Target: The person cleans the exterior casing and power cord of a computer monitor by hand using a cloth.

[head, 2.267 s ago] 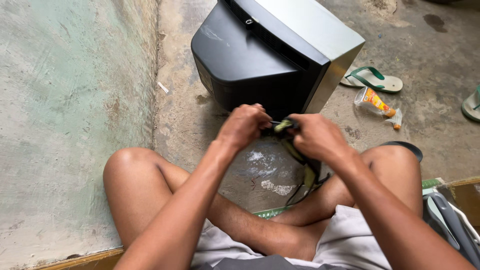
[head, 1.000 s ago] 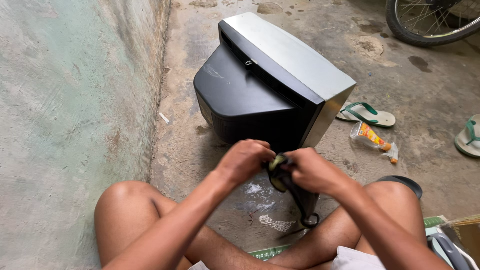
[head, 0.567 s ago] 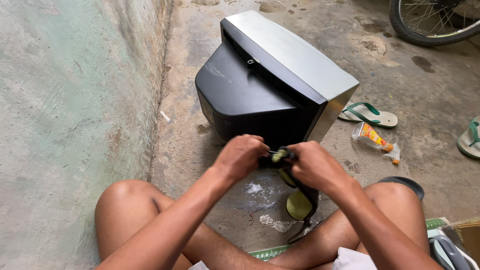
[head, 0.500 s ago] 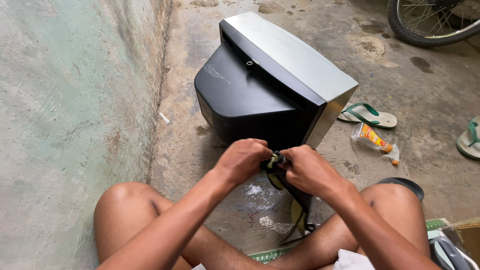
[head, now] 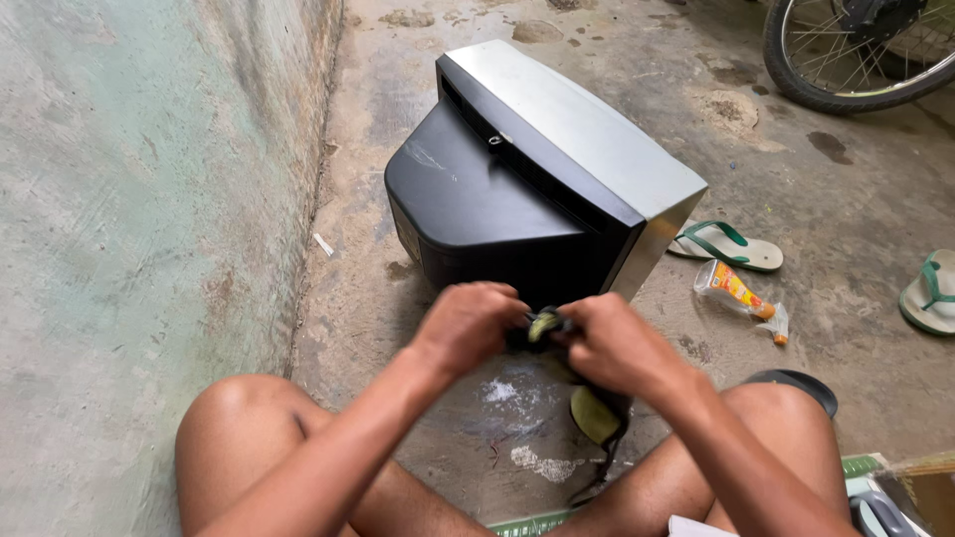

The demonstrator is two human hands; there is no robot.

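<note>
My left hand (head: 466,326) and my right hand (head: 614,344) meet in front of me, both closed on a small black and yellow-green pouch (head: 545,326). Its lower part, with a yellow-green flap (head: 594,415) and a black strap, hangs down between my crossed legs. An old black television set with a silver front frame (head: 537,179) lies face down-right on the concrete floor just beyond my hands. The part of the pouch inside my fingers is hidden and blurred.
A worn green-tinted wall (head: 129,219) runs along the left. A green-strapped sandal (head: 726,247) and a crumpled orange and clear wrapper (head: 736,290) lie right of the television. Another sandal (head: 930,293) is at the right edge. A bicycle wheel (head: 856,50) stands at top right.
My hands stayed together on the pouch, shifting slightly lower in view. The hanging flap swung and turned. The camera tilted, bringing more of the bicycle wheel into view.
</note>
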